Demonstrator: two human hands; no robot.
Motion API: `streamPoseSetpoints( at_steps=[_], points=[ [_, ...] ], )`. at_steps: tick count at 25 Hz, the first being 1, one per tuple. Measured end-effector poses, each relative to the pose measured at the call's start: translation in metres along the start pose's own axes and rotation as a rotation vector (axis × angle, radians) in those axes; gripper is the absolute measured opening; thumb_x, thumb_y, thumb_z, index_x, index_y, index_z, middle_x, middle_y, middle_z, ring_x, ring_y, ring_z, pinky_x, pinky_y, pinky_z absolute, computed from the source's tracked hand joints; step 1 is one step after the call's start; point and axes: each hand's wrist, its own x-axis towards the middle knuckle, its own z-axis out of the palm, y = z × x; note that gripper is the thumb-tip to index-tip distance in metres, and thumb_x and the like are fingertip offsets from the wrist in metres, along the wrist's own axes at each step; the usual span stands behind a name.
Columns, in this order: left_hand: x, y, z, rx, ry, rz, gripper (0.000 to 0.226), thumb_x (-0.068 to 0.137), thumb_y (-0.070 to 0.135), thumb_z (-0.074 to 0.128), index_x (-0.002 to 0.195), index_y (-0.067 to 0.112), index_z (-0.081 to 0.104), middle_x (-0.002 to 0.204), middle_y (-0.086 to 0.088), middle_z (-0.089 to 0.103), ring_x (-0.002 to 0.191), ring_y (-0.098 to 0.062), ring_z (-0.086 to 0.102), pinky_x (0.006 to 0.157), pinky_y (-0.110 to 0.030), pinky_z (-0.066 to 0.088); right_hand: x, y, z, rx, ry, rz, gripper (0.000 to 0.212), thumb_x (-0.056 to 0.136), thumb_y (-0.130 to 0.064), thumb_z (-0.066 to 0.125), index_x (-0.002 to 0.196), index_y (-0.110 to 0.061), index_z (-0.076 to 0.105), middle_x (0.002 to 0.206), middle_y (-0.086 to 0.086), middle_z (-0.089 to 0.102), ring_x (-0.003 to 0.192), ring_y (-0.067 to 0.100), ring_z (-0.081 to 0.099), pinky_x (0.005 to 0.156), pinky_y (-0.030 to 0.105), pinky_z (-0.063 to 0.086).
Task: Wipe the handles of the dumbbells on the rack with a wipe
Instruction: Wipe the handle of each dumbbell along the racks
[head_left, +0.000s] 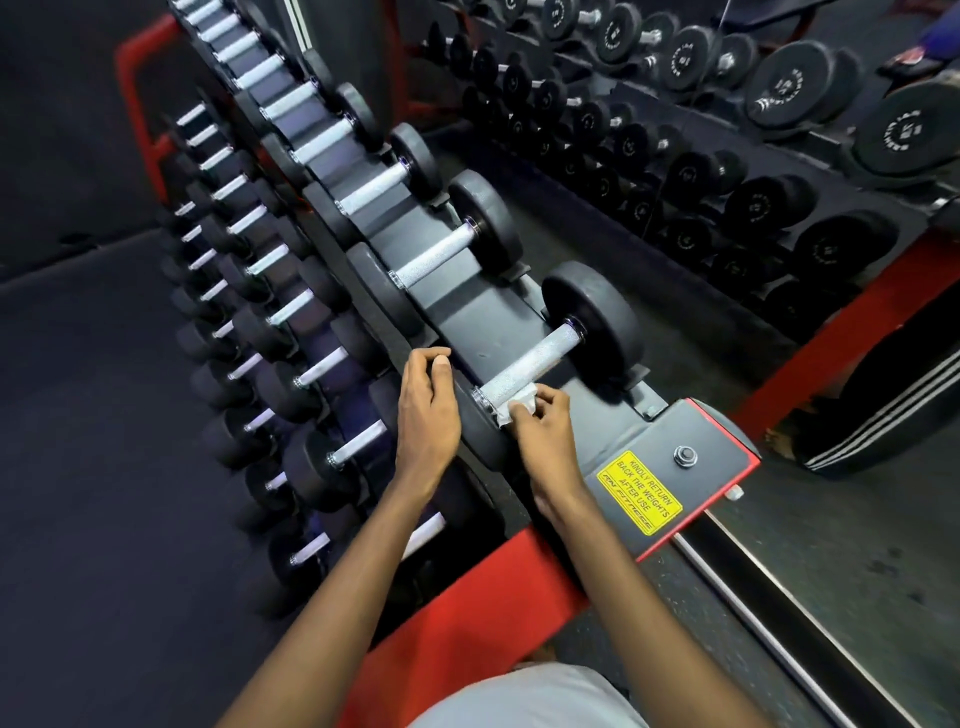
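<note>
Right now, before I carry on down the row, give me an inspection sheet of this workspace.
Surface: grey top shelf of the red-framed rack, dumbbells in a row.
Job's things: white wipe pressed on the near end of the nearest dumbbell handle.
Clutter: nothing seen.
Grippers: right hand pinches the wipe; left hand empty, fingers curled, over the near weight head.
Cables: nothing seen.
Surroundings: yellow notice sticker on the rack end plate; lower dumbbell tiers on the left; mirror behind.

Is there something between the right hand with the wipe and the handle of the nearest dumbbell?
Nothing visible. The right hand already presses the white wipe against the near end of the nearest handle.
</note>
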Motion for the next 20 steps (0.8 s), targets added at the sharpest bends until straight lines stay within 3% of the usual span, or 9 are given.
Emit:
streamPoseSetpoints(
  at_steps=[3, 7, 14, 17, 20],
  points=[
    [-0.001, -0.001, 0.002, -0.003, 0.008, -0.008, 0.028, 0.105, 0.032, 0.037, 0.112, 0.018, 0.059, 0.113, 0.006, 0.064, 0.104, -0.013, 0.056, 0.094, -0.03, 0.042, -0.001, -0.011, 0.004, 0.211, -0.113, 0.125, 0.025, 0.084, 0.003, 0.055, 0.106, -0.009, 0.054, 0.084, 0.003, 0.065, 0.071, 0.015, 0.06, 0.062, 0.026, 0.05],
    [-0.001, -0.003, 0.002, -0.021, 0.025, 0.002, 0.03, 0.104, 0.034, 0.037, 0.112, 0.017, 0.06, 0.113, 0.006, 0.065, 0.105, -0.013, 0.057, 0.093, -0.028, 0.042, 0.008, -0.021, 0.0, 0.288, -0.195, 0.181, 0.026, 0.083, 0.013, 0.051, 0.099, -0.007, 0.056, 0.082, 0.007, 0.064, 0.069, 0.014, 0.06, 0.063, 0.024, 0.05],
    [0.0, -0.002, 0.0, -0.02, 0.01, 0.001, 0.029, 0.105, 0.033, 0.037, 0.112, 0.018, 0.06, 0.108, 0.008, 0.065, 0.098, -0.005, 0.057, 0.086, -0.018, 0.039, 0.023, -0.028, -0.01, 0.379, -0.07, 0.058, 0.028, 0.082, 0.013, 0.045, 0.083, -0.013, 0.057, 0.069, 0.0, 0.054, 0.063, 0.012, 0.048, 0.061, 0.025, 0.039],
    [-0.001, -0.002, 0.0, -0.019, 0.001, -0.012, 0.028, 0.105, 0.033, 0.037, 0.112, 0.019, 0.06, 0.108, 0.007, 0.065, 0.1, -0.009, 0.057, 0.087, -0.02, 0.04, 0.032, -0.033, -0.017, 0.408, -0.024, -0.037, 0.025, 0.085, 0.005, 0.046, 0.096, -0.013, 0.06, 0.077, -0.002, 0.055, 0.069, 0.007, 0.047, 0.067, 0.024, 0.038],
    [-0.001, -0.002, 0.001, -0.02, 0.014, -0.005, 0.026, 0.106, 0.031, 0.037, 0.111, 0.019, 0.06, 0.108, 0.006, 0.065, 0.101, -0.011, 0.058, 0.087, -0.023, 0.041, 0.023, -0.033, -0.01, 0.211, -0.026, -0.119, 0.036, 0.088, -0.005, 0.049, 0.121, -0.014, 0.059, 0.107, -0.004, 0.07, 0.093, 0.007, 0.063, 0.091, 0.023, 0.049]
  ],
)
